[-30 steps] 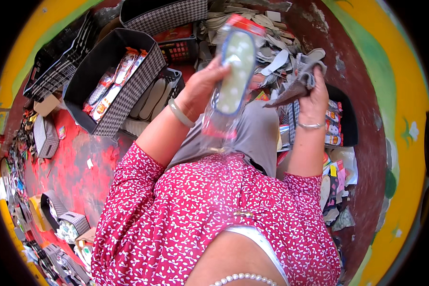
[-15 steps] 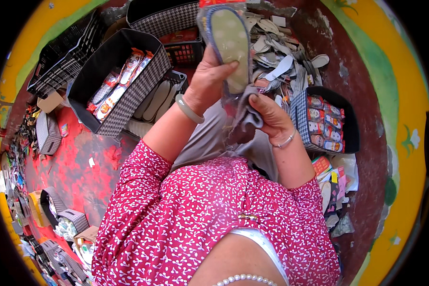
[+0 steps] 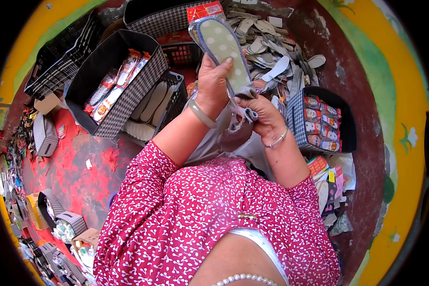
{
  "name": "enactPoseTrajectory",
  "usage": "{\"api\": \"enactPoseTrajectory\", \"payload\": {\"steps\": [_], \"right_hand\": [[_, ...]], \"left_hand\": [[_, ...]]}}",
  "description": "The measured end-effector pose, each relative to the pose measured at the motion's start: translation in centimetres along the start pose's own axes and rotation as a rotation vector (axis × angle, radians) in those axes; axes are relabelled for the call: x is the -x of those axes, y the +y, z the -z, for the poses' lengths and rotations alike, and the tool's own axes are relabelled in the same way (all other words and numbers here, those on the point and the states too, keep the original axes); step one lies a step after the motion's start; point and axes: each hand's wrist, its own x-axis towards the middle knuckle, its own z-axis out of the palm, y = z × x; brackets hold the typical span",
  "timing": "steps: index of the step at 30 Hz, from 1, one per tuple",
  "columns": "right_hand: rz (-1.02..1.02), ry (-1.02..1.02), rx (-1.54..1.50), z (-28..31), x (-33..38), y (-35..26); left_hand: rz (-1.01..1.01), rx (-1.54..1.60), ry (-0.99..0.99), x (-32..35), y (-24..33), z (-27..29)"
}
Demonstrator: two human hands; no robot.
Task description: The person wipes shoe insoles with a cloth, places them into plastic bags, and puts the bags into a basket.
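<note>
A pale green insole (image 3: 220,42) with white dots and a blue edge lies in a clear plastic sleeve with a red top, tilted up and to the left. My left hand (image 3: 209,86) grips it, thumb across its face and fingers behind. At its lower end, my right hand (image 3: 266,116) pinches a crumpled grey-brown cloth (image 3: 237,134) that hangs over my lap. The cloth touches or lies very near the sleeve's bottom; I cannot tell whether it is wrapped around it.
On the left, a houndstooth-patterned bin (image 3: 143,71) holds packaged insoles, beside a black crate (image 3: 174,97) of pale insoles. A heap of loose insoles (image 3: 271,52) lies beyond my hands. Another patterned bin (image 3: 295,114) of small packages stands right, above assorted packets (image 3: 331,186).
The insole has come lower and tilts further left. The sleeve's red top now shows fully. My left hand has shifted slightly down, and my right hand has moved a little left with the cloth.
</note>
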Motion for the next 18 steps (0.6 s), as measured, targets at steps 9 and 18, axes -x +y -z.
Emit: {"api": "enactPoseTrajectory", "payload": {"steps": [9, 18], "right_hand": [[0.05, 0.038, -0.106, -0.4, 0.6, 1.6], [0.197, 0.186, 0.198, 1.9, 1.9, 0.8]], "left_hand": [[-0.109, -0.03, 0.119, -1.0, 1.4, 0.2], [-0.308, -0.07, 0.314, -3.4, 4.5, 3.9]]}}
